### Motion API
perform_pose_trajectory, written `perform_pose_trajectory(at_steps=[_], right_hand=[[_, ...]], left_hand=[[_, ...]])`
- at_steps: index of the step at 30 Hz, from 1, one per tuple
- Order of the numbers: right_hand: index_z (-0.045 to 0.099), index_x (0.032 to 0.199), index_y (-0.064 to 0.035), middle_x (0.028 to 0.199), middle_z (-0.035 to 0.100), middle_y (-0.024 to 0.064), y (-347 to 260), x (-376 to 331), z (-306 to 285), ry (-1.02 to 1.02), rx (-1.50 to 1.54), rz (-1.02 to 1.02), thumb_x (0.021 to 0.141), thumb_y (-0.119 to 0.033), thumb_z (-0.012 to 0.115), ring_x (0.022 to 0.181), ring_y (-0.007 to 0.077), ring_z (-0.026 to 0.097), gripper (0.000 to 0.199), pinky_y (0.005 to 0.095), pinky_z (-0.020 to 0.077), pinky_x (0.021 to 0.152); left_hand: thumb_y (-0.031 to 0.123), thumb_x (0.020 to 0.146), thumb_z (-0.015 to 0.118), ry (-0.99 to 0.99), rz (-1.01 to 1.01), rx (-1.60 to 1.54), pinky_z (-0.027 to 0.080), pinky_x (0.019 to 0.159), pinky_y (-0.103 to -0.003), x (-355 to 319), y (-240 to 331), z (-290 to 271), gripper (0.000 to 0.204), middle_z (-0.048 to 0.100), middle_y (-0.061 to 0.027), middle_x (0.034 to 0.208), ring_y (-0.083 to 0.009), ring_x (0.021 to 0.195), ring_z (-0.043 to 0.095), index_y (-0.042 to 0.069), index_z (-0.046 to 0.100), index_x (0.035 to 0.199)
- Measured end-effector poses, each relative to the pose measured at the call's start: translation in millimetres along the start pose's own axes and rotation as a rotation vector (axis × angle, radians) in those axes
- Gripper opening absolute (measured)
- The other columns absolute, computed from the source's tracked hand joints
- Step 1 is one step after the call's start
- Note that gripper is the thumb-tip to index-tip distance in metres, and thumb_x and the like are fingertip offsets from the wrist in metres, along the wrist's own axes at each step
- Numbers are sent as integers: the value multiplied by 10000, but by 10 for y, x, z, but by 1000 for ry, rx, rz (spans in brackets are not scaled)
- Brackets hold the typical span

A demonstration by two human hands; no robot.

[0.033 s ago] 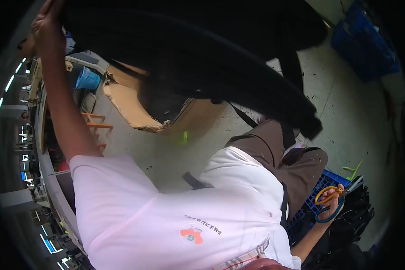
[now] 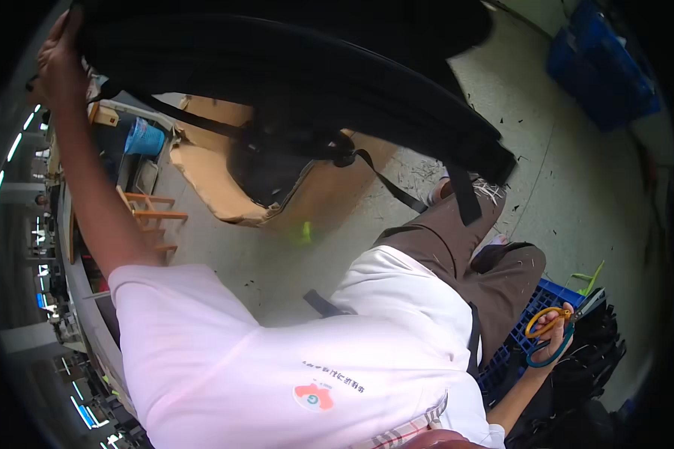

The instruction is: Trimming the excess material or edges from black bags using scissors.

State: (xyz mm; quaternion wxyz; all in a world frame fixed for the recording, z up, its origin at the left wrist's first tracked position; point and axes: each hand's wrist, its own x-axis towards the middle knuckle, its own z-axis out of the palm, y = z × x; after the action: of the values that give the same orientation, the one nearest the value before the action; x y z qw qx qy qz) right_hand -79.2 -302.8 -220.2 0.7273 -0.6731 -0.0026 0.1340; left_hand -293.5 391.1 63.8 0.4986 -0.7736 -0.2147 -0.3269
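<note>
My left hand [image 2: 60, 63], raised at the upper left with the arm stretched out, is closed on one end of a large black bag [image 2: 299, 67]. The bag spans the top of the view, and its upper part runs out of the picture. Black straps [image 2: 386, 183] with a buckle hang from it over the cardboard box and my knee. Down at the right, my right hand [image 2: 553, 337] holds scissors [image 2: 544, 318] with one orange and one dark teal handle loop. Their blades point up and away from the bag.
An open cardboard box [image 2: 217, 191] with black things in it stands on the floor. Beside it are a wooden stool [image 2: 153, 213] and a light blue bin [image 2: 144, 137]. Blue crates stand at the far right [image 2: 603, 71] and by my knee [image 2: 550, 292], near piled black bags [image 2: 595, 359].
The bag has swung up and to the left, uncovering more floor and its dangling straps. My left hand has shifted slightly left. My right hand with the scissors has hardly moved.
</note>
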Motion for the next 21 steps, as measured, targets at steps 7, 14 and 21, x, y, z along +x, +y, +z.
perform_pose_trajectory(at_steps=[7,14,21], right_hand=[[477,1093,4,745,572,71,-11,57,152,265,-85,259,816,-53,570,603,99,577,298,193,463,537],[501,1057,0,720,578,40,168,-330,-183,385,-100,187,783,-125,677,574,72,579,349,170,471,497],[520,1040,-5,642,574,77,352,-839,-826,934,-634,180,732,-146,703,559,171,590,384,278,467,500]], left_hand=[[158,874,462,-286,-184,-1272,455,867,-338,921,1886,1401,380,544,-188,1157,-285,998,560,-18,487,1209],[358,834,442,-327,-121,-1420,426,881,-417,1091,4135,-873,555,544,-229,1135,-332,1016,550,-46,473,1213],[559,794,422,-468,-170,-1112,398,895,-496,100,4049,-955,762,543,-271,1114,-379,1035,541,-74,459,1217]])
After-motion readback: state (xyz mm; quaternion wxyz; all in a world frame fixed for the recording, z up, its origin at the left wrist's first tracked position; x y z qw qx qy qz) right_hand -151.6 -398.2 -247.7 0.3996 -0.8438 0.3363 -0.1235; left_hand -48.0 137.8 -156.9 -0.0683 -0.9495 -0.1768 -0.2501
